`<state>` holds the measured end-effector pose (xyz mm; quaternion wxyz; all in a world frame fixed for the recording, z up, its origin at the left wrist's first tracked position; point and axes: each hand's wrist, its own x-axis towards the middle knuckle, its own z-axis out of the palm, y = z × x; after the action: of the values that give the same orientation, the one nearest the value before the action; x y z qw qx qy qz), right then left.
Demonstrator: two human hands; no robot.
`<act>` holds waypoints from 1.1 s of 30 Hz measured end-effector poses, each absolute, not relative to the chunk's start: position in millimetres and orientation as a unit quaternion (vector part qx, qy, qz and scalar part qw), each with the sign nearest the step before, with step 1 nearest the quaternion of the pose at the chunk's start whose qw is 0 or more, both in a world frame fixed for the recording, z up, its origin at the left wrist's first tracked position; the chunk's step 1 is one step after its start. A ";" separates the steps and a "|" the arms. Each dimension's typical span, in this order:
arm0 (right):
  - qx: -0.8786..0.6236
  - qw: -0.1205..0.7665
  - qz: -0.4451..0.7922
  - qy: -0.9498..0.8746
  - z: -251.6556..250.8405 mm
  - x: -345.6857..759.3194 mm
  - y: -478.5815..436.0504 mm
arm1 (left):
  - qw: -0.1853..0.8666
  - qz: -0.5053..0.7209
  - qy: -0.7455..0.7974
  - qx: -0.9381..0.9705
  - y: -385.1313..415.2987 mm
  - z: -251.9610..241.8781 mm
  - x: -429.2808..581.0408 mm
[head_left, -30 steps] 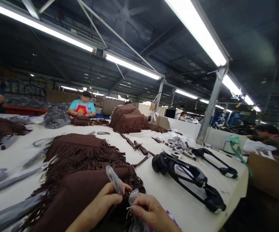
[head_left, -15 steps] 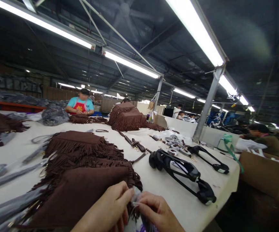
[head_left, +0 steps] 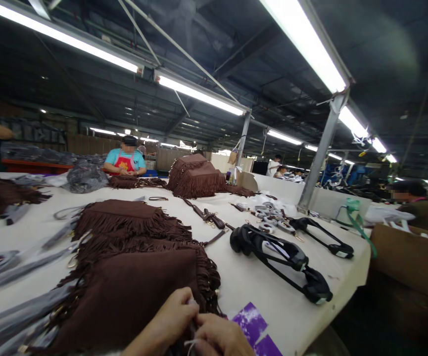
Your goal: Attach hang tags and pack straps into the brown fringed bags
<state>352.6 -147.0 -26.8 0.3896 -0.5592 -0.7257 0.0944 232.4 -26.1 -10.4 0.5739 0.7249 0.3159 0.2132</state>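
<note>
My left hand (head_left: pixel 169 324) and my right hand (head_left: pixel 219 336) meet at the bottom edge of the view, fingers pinched together on a thin whitish strand or bit of clear wrapping that I cannot make out well. Both rest against the near edge of a brown fringed suede bag (head_left: pixel 124 291) lying flat on the white table (head_left: pixel 247 287). A purple tag (head_left: pixel 254 324) lies on the table just right of my right hand.
More brown fringed bags (head_left: pixel 124 217) lie behind, another pile (head_left: pixel 197 178) farther back. Black straps (head_left: pixel 284 259) and brown straps (head_left: pixel 210 217) lie to the right, grey wrapped straps (head_left: pixel 21 262) on the left. A person in a red apron (head_left: pixel 126 158) sits across. A cardboard box (head_left: pixel 410 257) stands at right.
My hands have sunk toward the bottom edge and closed together. The clear wrapping that stood up between my fingers is no longer visible. A purple tag now shows on the table.
</note>
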 end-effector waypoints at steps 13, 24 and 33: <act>-0.690 0.420 0.046 -0.588 4.4 360.9 -152.2 | 0.631 0.162 0.292 0.700 -27.4 3.2 228.2; -0.650 0.495 0.097 -0.568 -4.2 362.1 -134.5 | 0.655 0.161 0.208 0.709 -9.5 11.3 217.3; -0.639 0.503 0.122 -0.569 -3.4 359.5 -136.0 | 0.562 0.172 0.271 0.763 -15.5 8.6 220.7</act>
<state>359.5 -136.0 -3.4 0.5030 -0.6394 -0.5687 0.1215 220.7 -15.5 8.6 0.5615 0.7629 0.2706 0.1716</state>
